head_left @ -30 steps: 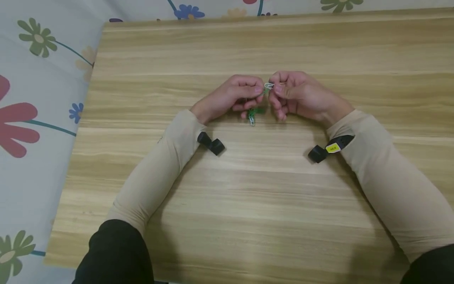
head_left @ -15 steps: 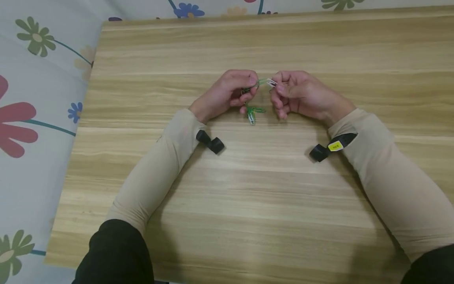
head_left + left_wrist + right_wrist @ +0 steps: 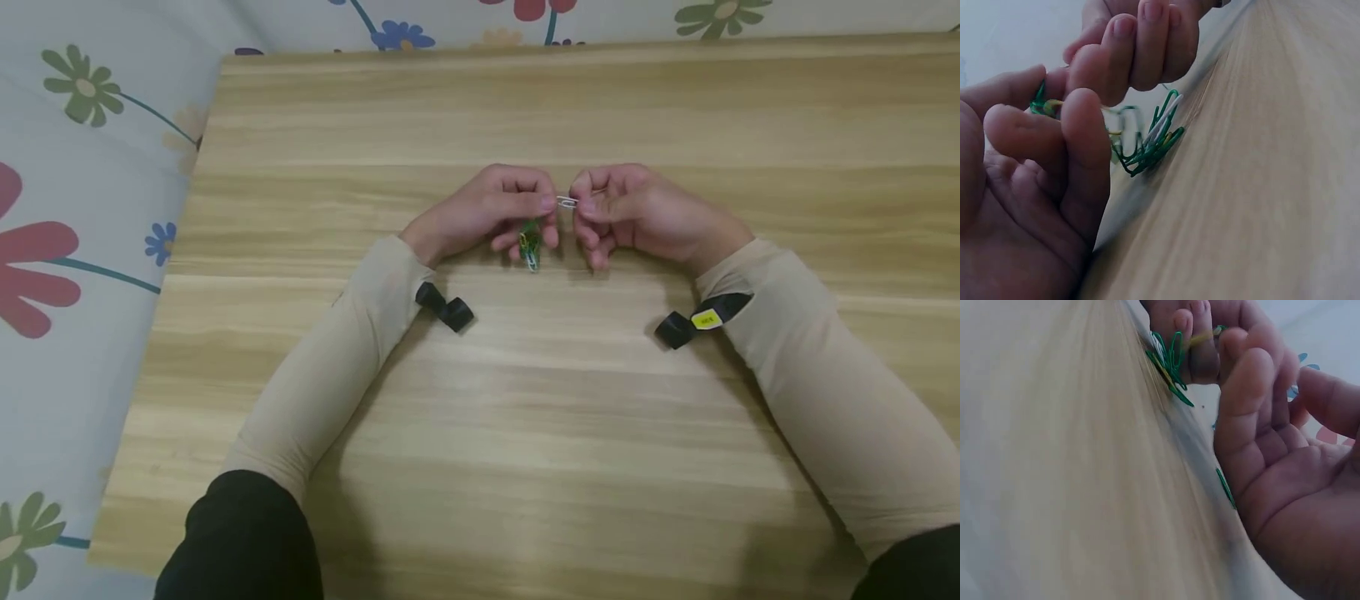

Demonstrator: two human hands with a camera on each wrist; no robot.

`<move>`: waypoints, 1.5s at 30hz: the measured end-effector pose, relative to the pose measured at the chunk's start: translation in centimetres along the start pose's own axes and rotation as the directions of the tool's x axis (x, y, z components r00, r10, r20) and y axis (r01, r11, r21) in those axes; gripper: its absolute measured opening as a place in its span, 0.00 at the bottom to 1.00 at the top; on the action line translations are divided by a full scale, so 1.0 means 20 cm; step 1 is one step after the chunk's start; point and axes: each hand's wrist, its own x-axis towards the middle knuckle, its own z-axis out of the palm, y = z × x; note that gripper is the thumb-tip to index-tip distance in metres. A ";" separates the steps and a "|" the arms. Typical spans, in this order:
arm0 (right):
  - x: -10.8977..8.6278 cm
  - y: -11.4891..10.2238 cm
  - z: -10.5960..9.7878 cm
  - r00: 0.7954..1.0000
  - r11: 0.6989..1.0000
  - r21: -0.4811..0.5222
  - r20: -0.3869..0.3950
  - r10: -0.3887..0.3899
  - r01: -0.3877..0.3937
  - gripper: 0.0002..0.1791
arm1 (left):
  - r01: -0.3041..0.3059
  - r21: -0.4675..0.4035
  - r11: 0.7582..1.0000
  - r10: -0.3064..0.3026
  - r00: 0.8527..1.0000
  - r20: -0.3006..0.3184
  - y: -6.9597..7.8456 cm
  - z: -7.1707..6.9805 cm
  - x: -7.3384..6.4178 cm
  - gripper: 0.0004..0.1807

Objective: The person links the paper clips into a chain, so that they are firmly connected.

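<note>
Between my fingertips a white paper clip (image 3: 567, 202) lies level, its left end at my left hand (image 3: 513, 207) and its right end pinched by my right hand (image 3: 630, 208). Thumb and forefinger of the left hand pinch a chain of paper clips. Below those fingers hangs a bunch of mostly green paper clips (image 3: 530, 247), with some yellow and white among them. The left wrist view shows this bunch (image 3: 1150, 134) just above the table. In the right wrist view, a single green paper clip (image 3: 1225, 488) shows beside the right palm. Fingers hide the join between clips.
A wood-grain table (image 3: 525, 433) spreads under both arms. A flower-printed cloth (image 3: 97, 208) covers the left side and the back beyond the table edge. Black wrist cameras (image 3: 446, 308) jut inward from both sleeves.
Half a second ago a green clip stretched between the hands; now the left fingers have come right, close to the white clip. The hanging bunch is gathered tighter under the left hand.
</note>
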 end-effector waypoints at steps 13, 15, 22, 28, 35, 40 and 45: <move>0.02 -0.10 0.00 0.884 0.648 -0.670 -0.468 0.010 -0.362 0.15 | -0.024 -0.035 0.999 0.019 0.990 -0.140 0.00 0.00 -0.01 0.12; 0.03 -0.10 0.00 0.894 0.541 -0.750 -0.447 0.010 -0.381 0.15 | -0.025 -0.037 0.999 0.019 0.990 -0.143 0.00 0.00 0.00 0.12; 0.07 -0.09 0.05 0.922 0.182 -0.911 -0.385 -0.051 -0.370 0.05 | -0.029 -0.042 0.999 0.023 0.990 -0.140 -0.01 0.01 -0.01 0.10; 0.05 -0.10 0.06 0.916 0.231 -0.890 -0.401 0.014 -0.394 0.03 | -0.032 -0.045 0.998 0.025 0.989 -0.143 -0.01 0.00 0.00 0.11; 0.04 -0.06 0.01 0.918 0.793 -0.563 -0.396 -0.012 -0.233 0.01 | -0.028 -0.037 0.999 0.023 0.991 -0.131 -0.01 0.01 0.00 0.12; 0.04 0.00 -0.03 0.927 0.949 -0.312 -0.366 -0.083 -0.039 0.03 | -0.034 -0.032 0.999 0.030 0.993 -0.118 0.00 0.02 0.00 0.12; 0.06 0.02 -0.02 0.937 0.974 -0.218 -0.321 -0.137 0.068 0.03 | -0.030 -0.012 0.999 0.029 0.993 -0.115 0.00 0.02 -0.01 0.14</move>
